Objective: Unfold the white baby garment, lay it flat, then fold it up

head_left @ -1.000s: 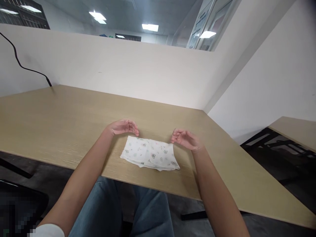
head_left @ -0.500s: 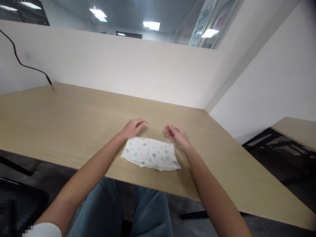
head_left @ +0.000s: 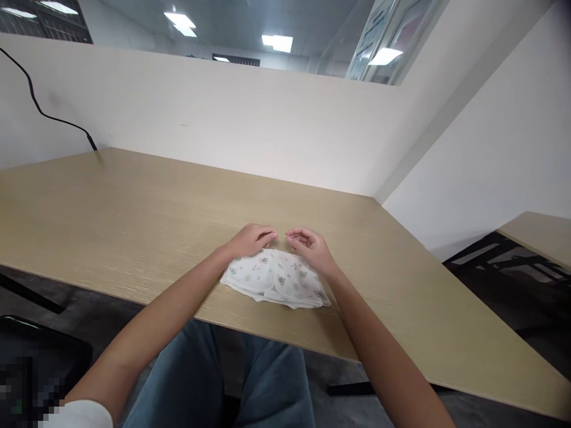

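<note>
the printed cloth [head_left: 274, 279] lies folded flat near the near edge of the table [head_left: 134, 220], not picked up, while the left hand [head_left: 250, 241] and right hand [head_left: 310, 248], loosely curled and empty, sit at its far edge.

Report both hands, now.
Left hand: partly open, loosely curled, empty, at the far edge of the cloth.
Right hand: partly open, loosely curled, empty, also at that edge.

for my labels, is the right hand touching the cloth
Cannot tell: in the head view the right hand overlaps the cloth, hiding any gap.
</note>
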Demonstrator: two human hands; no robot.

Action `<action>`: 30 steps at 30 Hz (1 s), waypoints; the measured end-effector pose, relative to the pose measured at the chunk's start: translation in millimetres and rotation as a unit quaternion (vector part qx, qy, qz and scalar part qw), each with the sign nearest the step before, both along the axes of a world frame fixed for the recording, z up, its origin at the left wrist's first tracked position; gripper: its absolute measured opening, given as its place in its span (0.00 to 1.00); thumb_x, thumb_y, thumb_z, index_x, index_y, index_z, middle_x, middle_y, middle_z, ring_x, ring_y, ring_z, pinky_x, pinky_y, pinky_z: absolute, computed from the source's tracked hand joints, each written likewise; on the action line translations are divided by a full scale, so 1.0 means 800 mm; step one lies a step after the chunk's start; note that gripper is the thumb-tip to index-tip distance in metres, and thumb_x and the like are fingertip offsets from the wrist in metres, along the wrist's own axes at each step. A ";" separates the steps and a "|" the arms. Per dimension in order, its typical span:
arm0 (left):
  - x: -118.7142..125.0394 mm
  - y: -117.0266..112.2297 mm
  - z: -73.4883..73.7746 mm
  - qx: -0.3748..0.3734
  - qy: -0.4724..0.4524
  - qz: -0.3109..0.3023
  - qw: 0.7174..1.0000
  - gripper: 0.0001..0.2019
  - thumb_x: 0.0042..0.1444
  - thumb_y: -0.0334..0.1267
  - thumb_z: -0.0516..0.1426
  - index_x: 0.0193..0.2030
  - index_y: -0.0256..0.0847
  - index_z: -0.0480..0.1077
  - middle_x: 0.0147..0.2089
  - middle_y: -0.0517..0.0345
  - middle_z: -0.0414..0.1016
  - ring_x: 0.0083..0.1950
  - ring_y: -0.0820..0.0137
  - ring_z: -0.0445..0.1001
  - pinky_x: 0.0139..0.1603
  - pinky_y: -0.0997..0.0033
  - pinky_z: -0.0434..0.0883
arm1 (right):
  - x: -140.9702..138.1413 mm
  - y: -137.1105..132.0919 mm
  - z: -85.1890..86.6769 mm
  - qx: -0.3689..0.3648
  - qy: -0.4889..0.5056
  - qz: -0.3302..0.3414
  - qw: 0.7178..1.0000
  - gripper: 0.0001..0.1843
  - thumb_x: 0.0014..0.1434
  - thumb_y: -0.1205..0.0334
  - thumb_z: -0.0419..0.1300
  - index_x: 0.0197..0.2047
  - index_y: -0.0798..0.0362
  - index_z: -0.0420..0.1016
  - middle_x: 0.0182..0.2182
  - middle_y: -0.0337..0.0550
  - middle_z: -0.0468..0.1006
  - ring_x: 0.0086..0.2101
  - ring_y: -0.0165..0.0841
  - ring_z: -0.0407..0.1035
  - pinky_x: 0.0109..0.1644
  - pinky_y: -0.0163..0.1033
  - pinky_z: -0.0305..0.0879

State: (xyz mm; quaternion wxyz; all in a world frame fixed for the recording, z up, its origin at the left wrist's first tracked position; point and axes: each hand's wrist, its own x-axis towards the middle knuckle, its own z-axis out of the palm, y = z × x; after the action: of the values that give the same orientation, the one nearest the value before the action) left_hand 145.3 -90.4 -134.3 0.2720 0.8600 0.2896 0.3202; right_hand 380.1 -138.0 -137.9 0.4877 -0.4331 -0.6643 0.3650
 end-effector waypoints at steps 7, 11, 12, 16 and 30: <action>0.004 -0.005 0.000 0.009 0.006 -0.027 1.000 0.18 0.72 0.46 0.51 0.38 0.40 0.77 0.31 0.60 0.77 0.32 0.71 0.71 0.37 0.71 0.63 | -0.006 -0.004 -0.001 -0.005 -0.008 0.045 0.999 0.23 0.57 0.40 0.73 0.43 0.51 0.81 0.37 0.46 0.81 0.37 0.37 0.75 0.40 0.39 0.71; 0.005 -0.009 0.003 0.006 0.016 -0.044 0.999 0.18 0.72 0.46 0.50 0.40 0.41 0.76 0.31 0.60 0.76 0.33 0.70 0.72 0.38 0.72 0.63 | -0.007 -0.004 -0.003 -0.018 0.008 0.063 0.998 0.23 0.56 0.40 0.74 0.43 0.51 0.81 0.40 0.47 0.83 0.41 0.39 0.77 0.47 0.42 0.75; 0.005 -0.010 0.003 0.007 0.018 -0.048 0.999 0.17 0.72 0.46 0.50 0.40 0.41 0.76 0.31 0.60 0.76 0.33 0.70 0.72 0.38 0.72 0.63 | -0.008 -0.004 -0.003 -0.020 0.013 0.066 0.998 0.23 0.56 0.40 0.75 0.42 0.51 0.81 0.40 0.47 0.83 0.42 0.39 0.78 0.48 0.42 0.75; 0.005 -0.010 0.002 0.013 0.014 -0.058 0.998 0.17 0.72 0.45 0.50 0.37 0.40 0.74 0.30 0.61 0.75 0.32 0.71 0.71 0.37 0.72 0.62 | -0.011 -0.006 0.001 -0.033 0.027 0.075 0.996 0.24 0.54 0.41 0.76 0.41 0.51 0.81 0.41 0.48 0.83 0.43 0.39 0.78 0.50 0.44 0.75; 0.010 -0.013 0.001 0.031 0.038 -0.095 0.994 0.18 0.73 0.44 0.50 0.40 0.39 0.76 0.33 0.59 0.76 0.33 0.72 0.69 0.37 0.74 0.61 | -0.001 -0.001 0.001 -0.118 0.047 0.144 0.982 0.12 0.57 0.52 0.69 0.35 0.52 0.77 0.30 0.40 0.75 0.32 0.32 0.67 0.40 0.38 0.63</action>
State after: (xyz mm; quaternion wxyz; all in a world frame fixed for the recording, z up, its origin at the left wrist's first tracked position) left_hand 153.4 -101.1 -133.3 0.2637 0.9030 0.2066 0.2690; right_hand 379.0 -138.4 -137.3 0.4064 -0.3700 -0.6486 0.5266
